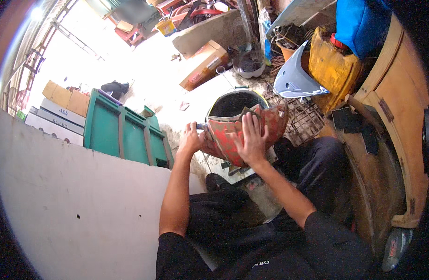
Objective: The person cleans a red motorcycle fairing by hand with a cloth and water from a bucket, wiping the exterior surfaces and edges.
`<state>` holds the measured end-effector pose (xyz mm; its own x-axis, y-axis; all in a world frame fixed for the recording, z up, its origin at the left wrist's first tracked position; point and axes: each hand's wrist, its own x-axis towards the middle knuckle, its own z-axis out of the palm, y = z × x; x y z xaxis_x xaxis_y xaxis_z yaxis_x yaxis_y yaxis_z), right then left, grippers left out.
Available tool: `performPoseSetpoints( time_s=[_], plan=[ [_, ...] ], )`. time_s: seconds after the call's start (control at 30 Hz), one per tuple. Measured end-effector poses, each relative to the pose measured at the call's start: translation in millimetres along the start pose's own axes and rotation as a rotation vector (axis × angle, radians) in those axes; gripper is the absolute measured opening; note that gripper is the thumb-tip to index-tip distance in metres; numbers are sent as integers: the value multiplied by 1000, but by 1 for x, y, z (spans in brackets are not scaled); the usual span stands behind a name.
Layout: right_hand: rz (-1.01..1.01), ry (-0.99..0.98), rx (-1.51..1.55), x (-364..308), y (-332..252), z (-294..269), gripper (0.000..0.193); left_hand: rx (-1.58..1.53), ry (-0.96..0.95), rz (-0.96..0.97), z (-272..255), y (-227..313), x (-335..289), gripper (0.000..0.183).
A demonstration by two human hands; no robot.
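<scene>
red panel [219,135]: 1 | yellow jerrycan [330,67]: 1 | grey fairing [293,74]: 1

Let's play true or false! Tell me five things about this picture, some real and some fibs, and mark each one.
1. The right hand is on the red part. True.
2. The left hand is deep inside the bucket. False: it is at the left end of the red part.
3. The jug is yellow with a red cap. True.
4. The grey panel is to the left of the bucket. False: it is to the right.
5. The person's sleeves are black. True.
</scene>
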<state>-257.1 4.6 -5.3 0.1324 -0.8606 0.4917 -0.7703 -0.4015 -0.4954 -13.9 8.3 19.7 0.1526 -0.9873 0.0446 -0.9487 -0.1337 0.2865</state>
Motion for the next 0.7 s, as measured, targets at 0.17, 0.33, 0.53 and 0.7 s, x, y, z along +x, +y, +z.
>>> performPoseSetpoints(
  time_s=[0.17,0.33,0.53,0.7],
  plan=[
    [-256,-221,101,-30,-12,-3,67,-13,-40,-34,0,-11,-6,53],
    [-125,-87,34,-15,-6,-1,69,-13,-43,-20,1,-1,-6,53],
    [-4,69,-29,5,11,5,70,-21,-55,5,-1,-3,0,54],
    [-399,-331,134,0,1,-11,64,-15,-55,6,-1,-17,-6,54]
  ],
)
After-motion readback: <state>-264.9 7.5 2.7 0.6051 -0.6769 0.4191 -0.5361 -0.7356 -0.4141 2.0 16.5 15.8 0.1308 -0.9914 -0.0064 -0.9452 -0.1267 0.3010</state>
